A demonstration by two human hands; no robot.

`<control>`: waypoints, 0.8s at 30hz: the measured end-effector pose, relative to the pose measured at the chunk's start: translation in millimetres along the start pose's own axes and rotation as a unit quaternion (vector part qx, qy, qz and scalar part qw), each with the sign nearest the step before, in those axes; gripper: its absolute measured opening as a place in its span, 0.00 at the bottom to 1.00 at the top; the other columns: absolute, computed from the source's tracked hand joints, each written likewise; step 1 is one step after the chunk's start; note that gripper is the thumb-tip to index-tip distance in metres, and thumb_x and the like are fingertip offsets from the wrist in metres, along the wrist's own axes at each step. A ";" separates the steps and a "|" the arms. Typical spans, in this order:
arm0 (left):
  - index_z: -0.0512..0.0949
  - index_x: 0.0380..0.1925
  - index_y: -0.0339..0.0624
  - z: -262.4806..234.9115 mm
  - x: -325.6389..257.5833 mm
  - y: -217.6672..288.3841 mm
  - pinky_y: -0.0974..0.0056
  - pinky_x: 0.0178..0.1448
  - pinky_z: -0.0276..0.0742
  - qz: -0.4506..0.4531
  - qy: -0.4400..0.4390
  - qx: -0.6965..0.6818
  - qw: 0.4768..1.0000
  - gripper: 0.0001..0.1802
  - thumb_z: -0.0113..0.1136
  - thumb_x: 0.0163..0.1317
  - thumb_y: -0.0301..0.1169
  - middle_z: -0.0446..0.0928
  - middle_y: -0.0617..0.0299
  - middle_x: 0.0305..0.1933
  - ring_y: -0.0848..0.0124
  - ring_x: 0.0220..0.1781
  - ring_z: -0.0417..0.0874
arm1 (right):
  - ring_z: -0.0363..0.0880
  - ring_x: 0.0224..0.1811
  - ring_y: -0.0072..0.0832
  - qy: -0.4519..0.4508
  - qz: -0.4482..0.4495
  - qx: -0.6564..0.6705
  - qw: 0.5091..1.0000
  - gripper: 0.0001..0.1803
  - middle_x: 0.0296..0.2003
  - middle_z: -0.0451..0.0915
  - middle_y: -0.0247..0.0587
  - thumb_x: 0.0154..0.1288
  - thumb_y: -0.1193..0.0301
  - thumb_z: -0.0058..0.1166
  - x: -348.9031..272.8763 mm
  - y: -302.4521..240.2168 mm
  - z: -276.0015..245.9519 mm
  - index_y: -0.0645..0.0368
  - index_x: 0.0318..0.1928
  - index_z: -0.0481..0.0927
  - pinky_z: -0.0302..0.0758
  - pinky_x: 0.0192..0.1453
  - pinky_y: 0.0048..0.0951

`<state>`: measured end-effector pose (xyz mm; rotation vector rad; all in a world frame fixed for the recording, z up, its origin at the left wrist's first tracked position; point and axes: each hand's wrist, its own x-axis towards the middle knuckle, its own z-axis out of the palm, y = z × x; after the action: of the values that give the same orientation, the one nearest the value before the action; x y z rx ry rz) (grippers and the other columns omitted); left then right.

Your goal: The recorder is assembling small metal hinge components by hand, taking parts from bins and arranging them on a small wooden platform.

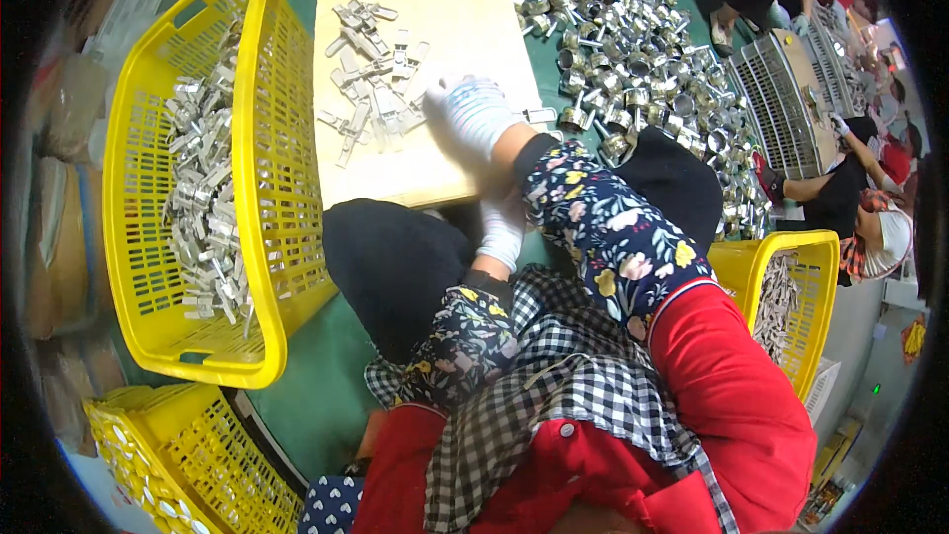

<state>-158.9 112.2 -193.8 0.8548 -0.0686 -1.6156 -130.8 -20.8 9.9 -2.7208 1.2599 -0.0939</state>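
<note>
Over the near right part of a pale board, I am seeing the fingers of the right hand blurring in their striped, whitish glove (from this far off, I cannot tell whether they are spread or gripping anything). They are pointing left, just beside a loose heap of flat, silvery metal clips, which is lying on the board's left half. Below the right wrist, the left hand, gloved too, is sitting at the board's near edge; its fingertips are hiding from me, so I cannot tell their state either.

Farther out, floral oversleeves are covering both forearms. To the left, a yellow basket is holding more silvery parts. Beyond the board on the right, shiny metal cups with stems are spreading across the green floor. Another yellow basket is standing near the right elbow, and a co-worker is sitting farther right.
</note>
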 end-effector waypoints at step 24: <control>0.81 0.29 0.35 77.1 -59.4 64.0 0.69 0.41 0.72 0.051 0.047 0.310 0.948 0.13 0.56 0.61 0.36 0.81 0.60 0.31 0.73 0.32 0.78 | 0.78 0.39 0.34 -0.033 0.247 0.425 0.870 0.21 0.37 0.81 0.49 0.54 0.62 0.58 -54.4 141.7 4.3 0.66 0.42 0.79 0.73 0.46 0.29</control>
<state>-149.5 116.3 -77.7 1.3820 -0.5680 -1.4642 -272.2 -69.4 -16.1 -1.6062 1.4059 -0.3879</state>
